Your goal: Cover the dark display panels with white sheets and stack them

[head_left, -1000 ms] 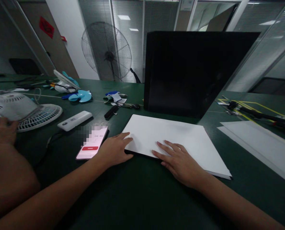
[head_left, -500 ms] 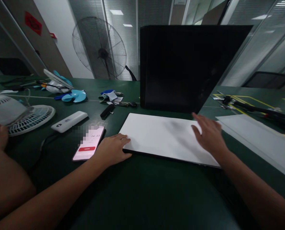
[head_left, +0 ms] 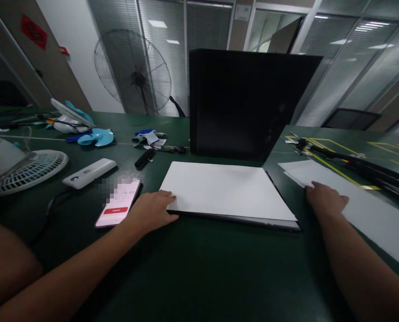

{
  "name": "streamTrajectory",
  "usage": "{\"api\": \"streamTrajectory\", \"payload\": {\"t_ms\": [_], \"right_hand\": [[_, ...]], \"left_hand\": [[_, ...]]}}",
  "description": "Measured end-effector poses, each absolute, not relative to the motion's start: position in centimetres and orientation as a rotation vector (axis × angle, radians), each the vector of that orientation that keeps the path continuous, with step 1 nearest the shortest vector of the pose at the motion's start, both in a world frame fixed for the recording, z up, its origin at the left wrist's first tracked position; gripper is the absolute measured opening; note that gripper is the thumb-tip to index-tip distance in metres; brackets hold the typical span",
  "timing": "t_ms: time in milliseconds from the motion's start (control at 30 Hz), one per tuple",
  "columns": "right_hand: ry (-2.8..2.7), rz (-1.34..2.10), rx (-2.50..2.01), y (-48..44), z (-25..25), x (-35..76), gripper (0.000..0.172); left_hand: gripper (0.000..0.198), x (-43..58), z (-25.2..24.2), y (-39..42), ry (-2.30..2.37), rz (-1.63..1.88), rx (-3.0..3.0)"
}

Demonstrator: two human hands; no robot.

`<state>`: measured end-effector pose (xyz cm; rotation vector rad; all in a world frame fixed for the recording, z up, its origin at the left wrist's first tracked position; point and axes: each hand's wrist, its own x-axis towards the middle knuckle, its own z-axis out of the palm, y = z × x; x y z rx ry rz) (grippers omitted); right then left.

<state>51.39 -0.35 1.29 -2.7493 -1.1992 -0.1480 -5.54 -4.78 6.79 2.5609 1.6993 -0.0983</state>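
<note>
A sheet of white paper [head_left: 216,188] lies on a thin black-edged board [head_left: 283,226], whose dark rim shows along the right and front. My left hand [head_left: 154,206] grips the board's front left corner, fingertips over the paper and thumb against the front edge. At the right, loose white sheets [head_left: 373,212] overlap on the table. My right hand [head_left: 325,200] is at their near left edge, with its fingers bent onto the paper. How firmly it pinches is hard to see. A large black panel [head_left: 239,103] stands upright behind the board.
A pink-screened phone [head_left: 119,208] and a white power bank [head_left: 90,173] with a cable lie left of my left hand. Beyond are a black object [head_left: 144,158], blue fan blades [head_left: 97,137] and a white fan grille [head_left: 35,172]. Another person's arm [head_left: 8,264] rests at far left.
My right hand has moved from above the board out to the loose sheets at the right. The paper's right part and the board's rim are uncovered. My left hand stays at the corner.
</note>
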Motion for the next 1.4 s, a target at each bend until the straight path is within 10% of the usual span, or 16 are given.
{"api": "streamTrajectory", "payload": {"t_ms": [500, 700, 1000, 1233, 1400], "right_hand": [[-1.804, -0.846, -2.201, -3.5, 6.8, 33.4, 0.04], [-2.631, -0.606, -1.462, -5.5, 4.8, 26.6, 0.039], [-2.682, -0.072, -1.263, -7.1, 5.1, 24.7, 0.038], [-2.701, 0.133, -1.142, -7.5, 5.2, 24.0, 0.045], [-2.435, 0.05, -1.3, -4.4, 5.5, 28.4, 0.043]], "left_hand": [[0.055, -4.7, 7.4, -6.1, 1.693, -0.115, 2.6], [0.054, -4.7, 7.7, -6.3, 1.707, -0.08, 2.55], [0.112, -4.6, 6.7, -6.4, 1.916, 0.212, 2.412], [0.065, -4.7, 7.0, -6.2, 1.855, 0.015, 2.453], [0.065, -4.8, 6.9, -5.9, 1.841, 0.006, 2.467]]}}
